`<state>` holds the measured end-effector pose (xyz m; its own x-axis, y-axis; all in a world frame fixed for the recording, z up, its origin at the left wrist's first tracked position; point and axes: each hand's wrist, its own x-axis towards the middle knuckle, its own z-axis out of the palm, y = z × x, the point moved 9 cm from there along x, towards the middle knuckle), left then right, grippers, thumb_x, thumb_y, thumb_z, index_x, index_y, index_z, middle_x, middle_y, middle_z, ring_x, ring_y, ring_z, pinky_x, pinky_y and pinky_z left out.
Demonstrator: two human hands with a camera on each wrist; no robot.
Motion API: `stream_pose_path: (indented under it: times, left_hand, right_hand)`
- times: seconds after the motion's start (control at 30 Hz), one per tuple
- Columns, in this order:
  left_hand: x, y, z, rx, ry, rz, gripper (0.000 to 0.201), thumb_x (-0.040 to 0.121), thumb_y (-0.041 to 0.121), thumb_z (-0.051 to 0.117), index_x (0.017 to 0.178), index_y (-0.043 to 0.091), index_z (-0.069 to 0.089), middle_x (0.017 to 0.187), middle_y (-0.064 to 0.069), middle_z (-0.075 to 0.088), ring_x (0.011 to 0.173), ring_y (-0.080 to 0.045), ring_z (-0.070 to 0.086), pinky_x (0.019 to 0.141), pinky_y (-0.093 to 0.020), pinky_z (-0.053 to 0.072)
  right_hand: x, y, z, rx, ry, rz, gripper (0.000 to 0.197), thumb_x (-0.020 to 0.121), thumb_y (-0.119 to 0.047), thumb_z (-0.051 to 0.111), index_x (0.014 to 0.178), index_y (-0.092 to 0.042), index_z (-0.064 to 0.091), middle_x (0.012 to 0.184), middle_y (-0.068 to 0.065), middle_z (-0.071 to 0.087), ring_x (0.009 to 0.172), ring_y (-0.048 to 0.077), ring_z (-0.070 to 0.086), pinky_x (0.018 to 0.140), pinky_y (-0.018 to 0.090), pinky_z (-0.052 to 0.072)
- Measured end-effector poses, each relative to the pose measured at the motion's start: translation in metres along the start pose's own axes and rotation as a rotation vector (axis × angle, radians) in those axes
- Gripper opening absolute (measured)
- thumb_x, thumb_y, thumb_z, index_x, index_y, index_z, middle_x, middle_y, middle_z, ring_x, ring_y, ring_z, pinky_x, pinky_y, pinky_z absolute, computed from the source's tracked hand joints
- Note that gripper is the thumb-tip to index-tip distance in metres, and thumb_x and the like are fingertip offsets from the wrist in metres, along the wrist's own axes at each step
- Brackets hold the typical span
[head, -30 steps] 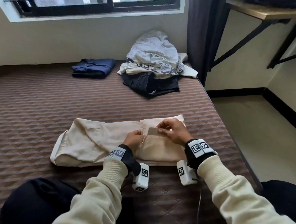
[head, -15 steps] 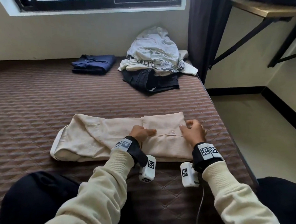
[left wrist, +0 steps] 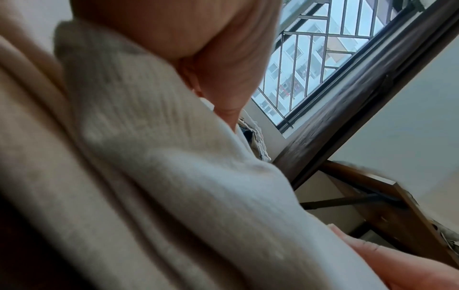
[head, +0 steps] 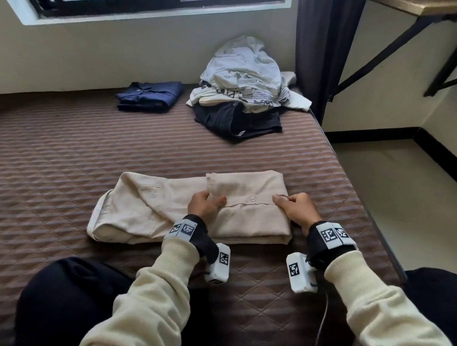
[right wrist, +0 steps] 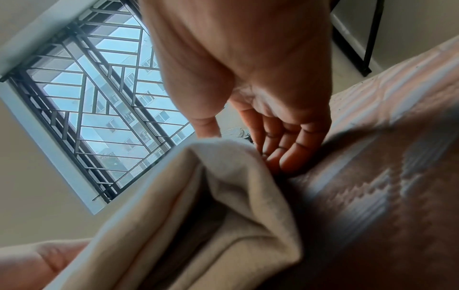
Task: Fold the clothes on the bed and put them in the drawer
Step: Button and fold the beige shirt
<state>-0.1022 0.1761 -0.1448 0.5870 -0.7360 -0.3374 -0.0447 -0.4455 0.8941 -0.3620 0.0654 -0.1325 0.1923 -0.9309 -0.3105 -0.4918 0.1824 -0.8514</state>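
Left hand (head: pixel 205 204), right hand (head: pixel 295 207) pinch trousers (head: pixel 171 210) (button seam); we see long unfolded end left of both hands.

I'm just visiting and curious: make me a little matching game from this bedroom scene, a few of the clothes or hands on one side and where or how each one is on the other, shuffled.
Things:
1. cream garment
2. navy garment
3. pile of clothes
4. left hand

Places or states:
A. folded, lying alone near the wall under the window
B. unfolded heap at the far right corner of the bed
C. half folded, right in front of the person
D. gripping a fold of cream cloth

Pairs: 1-C, 2-A, 3-B, 4-D
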Motion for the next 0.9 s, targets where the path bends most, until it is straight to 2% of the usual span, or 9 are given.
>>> stream_pose_path:
  times: [0.07,0.17,0.27,0.37,0.47,0.53,0.63,0.77,0.9]
  left_hand:
    - [-0.005,0.006,0.001,0.032,0.019,0.023,0.031,0.060,0.043,0.075,0.083,0.022,0.073,0.087,0.002,0.075,0.088,-0.024,0.070,0.088,-0.046,0.055]
    - [-0.015,0.011,0.000,0.087,0.058,0.041,0.026,0.074,0.038,0.077,0.091,0.019,0.071,0.092,0.001,0.073,0.090,-0.022,0.067,0.089,-0.041,0.054]
    - [-0.017,0.010,-0.002,0.112,0.081,0.061,0.045,0.079,0.041,0.075,0.114,0.014,0.066,0.106,-0.001,0.071,0.098,-0.022,0.065,0.094,-0.041,0.051]
    - [-0.017,0.011,-0.002,0.114,0.066,0.096,0.030,0.085,0.035,0.071,0.107,0.016,0.067,0.103,-0.002,0.071,0.096,-0.023,0.066,0.093,-0.043,0.052]
    - [-0.015,0.015,-0.002,0.086,0.018,0.121,0.015,0.086,0.024,0.070,0.100,0.022,0.065,0.101,-0.002,0.071,0.096,-0.024,0.066,0.094,-0.046,0.052]
    - [-0.017,0.018,-0.001,0.106,-0.003,0.134,0.018,0.089,0.017,0.066,0.107,0.020,0.063,0.104,-0.002,0.069,0.097,-0.023,0.065,0.095,-0.044,0.051]
    - [-0.020,0.021,0.001,0.161,0.007,0.155,0.037,0.089,0.019,0.065,0.126,0.015,0.056,0.121,-0.004,0.065,0.108,-0.024,0.062,0.100,-0.042,0.048]
    - [-0.026,0.017,-0.003,0.128,0.092,0.158,0.065,0.085,0.016,0.072,0.140,0.018,0.040,0.133,-0.004,0.057,0.115,-0.025,0.058,0.104,-0.038,0.044]
    - [-0.028,0.019,-0.006,0.151,0.172,0.157,0.067,0.081,0.018,0.076,0.137,0.016,0.039,0.128,-0.009,0.059,0.114,-0.027,0.057,0.098,-0.031,0.043]
  right_hand:
    - [-0.002,0.001,0.003,0.031,-0.056,0.028,0.042,0.075,-0.041,0.078,0.083,0.000,0.069,0.082,0.008,0.071,0.075,0.022,0.064,0.065,0.032,0.047]
    - [-0.003,0.004,0.004,0.084,-0.126,0.062,0.017,0.080,-0.015,0.078,0.081,-0.002,0.066,0.080,0.008,0.068,0.070,0.017,0.062,0.060,0.026,0.048]
    - [0.006,0.013,-0.002,0.031,-0.081,0.095,0.027,0.065,-0.023,0.081,0.080,-0.005,0.067,0.089,0.012,0.070,0.085,0.026,0.066,0.077,0.039,0.056]
    - [0.009,0.015,-0.005,0.001,-0.047,0.106,0.016,0.073,-0.013,0.073,0.063,-0.008,0.061,0.077,0.009,0.065,0.079,0.025,0.060,0.070,0.037,0.049]
    - [0.009,0.012,-0.009,-0.021,-0.026,0.093,0.023,0.075,-0.010,0.067,0.055,-0.011,0.056,0.069,0.010,0.056,0.074,0.025,0.053,0.064,0.037,0.043]
    - [0.005,0.007,-0.007,0.037,-0.044,0.104,0.011,0.074,-0.016,0.069,0.070,-0.008,0.063,0.077,0.011,0.062,0.079,0.026,0.060,0.069,0.043,0.051]
    - [-0.007,0.000,-0.002,0.185,-0.110,0.176,0.035,0.082,-0.024,0.077,0.102,0.000,0.061,0.094,0.010,0.066,0.083,0.024,0.063,0.068,0.035,0.051]
    - [-0.017,-0.008,0.009,0.207,-0.177,0.191,0.053,0.075,-0.023,0.082,0.114,0.003,0.056,0.108,0.012,0.067,0.075,0.017,0.063,0.050,0.023,0.047]
    - [-0.018,-0.009,0.016,0.273,-0.133,0.207,0.047,0.077,-0.009,0.080,0.115,0.007,0.058,0.108,0.018,0.068,0.083,0.026,0.066,0.060,0.028,0.052]
